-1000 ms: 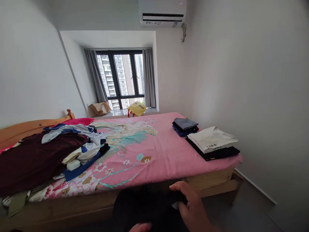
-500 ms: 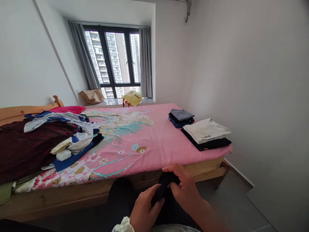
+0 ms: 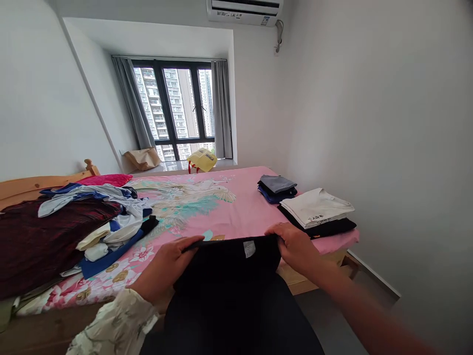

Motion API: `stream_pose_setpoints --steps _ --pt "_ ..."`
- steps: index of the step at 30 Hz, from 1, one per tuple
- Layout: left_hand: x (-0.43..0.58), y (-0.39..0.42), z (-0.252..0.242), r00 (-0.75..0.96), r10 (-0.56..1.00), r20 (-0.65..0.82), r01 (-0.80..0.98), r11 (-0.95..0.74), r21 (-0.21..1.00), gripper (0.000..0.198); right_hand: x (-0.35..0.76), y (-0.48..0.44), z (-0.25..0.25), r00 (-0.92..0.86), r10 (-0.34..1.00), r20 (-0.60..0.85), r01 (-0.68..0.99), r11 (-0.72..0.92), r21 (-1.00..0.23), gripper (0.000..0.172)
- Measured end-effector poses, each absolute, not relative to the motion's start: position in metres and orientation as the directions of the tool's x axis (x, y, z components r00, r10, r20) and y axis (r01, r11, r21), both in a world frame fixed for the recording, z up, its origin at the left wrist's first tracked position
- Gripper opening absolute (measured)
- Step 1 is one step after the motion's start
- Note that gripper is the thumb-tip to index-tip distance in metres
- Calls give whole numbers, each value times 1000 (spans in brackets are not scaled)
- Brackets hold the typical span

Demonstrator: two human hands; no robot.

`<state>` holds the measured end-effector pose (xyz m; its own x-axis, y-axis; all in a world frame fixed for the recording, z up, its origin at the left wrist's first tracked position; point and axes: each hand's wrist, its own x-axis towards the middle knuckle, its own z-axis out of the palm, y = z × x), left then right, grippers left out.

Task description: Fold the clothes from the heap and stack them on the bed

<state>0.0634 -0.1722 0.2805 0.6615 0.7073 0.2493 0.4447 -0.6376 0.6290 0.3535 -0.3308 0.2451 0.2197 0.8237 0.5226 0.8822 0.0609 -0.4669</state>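
Black pants (image 3: 225, 264) hang stretched between my two hands, waistband up, with a white tag (image 3: 249, 249) at the band. My left hand (image 3: 170, 262) pinches the left end of the waistband, fingers closed over the edge. At the other end, my right hand (image 3: 298, 247) grips the band the same way. The lower part of the pants merges with the dark cloth over my legs, so its hem cannot be made out. Just beyond my right hand lies a stack with a folded white T-shirt (image 3: 318, 206) on a folded black garment (image 3: 334, 229).
A pink patterned bedsheet (image 3: 244, 212) covers the bed. Heaped clothes (image 3: 121, 202) lie at its left. A folded grey-and-blue pile (image 3: 278, 184) sits near the right wall. On the windowsill are a brown paper bag (image 3: 143, 159) and a yellow bag (image 3: 202, 159).
My hands have moved up and apart, spreading the bunched black pants into a straight waistband. The view has tilted up, bringing the air conditioner into sight.
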Motion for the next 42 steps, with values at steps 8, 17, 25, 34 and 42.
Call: stream_pose_setpoints --steps 8,17,25,34,42 --pt "56 -138 362 505 837 214 601 -518 608 49 387 -324 291 372 836 404 739 -3 -674 17" --pt "77 -159 372 638 713 290 604 -697 385 39 278 -299 258 129 880 456 687 252 -681 35" --pt "94 -180 384 607 711 355 502 -689 522 35 204 -323 245 128 911 393 731 181 -657 90" --pt "107 -189 370 665 660 349 390 -706 591 35 223 -317 216 165 970 181 303 125 -945 26" --pt "109 -193 364 664 685 301 371 -651 663 34 236 -334 207 62 976 210 236 190 -953 55"
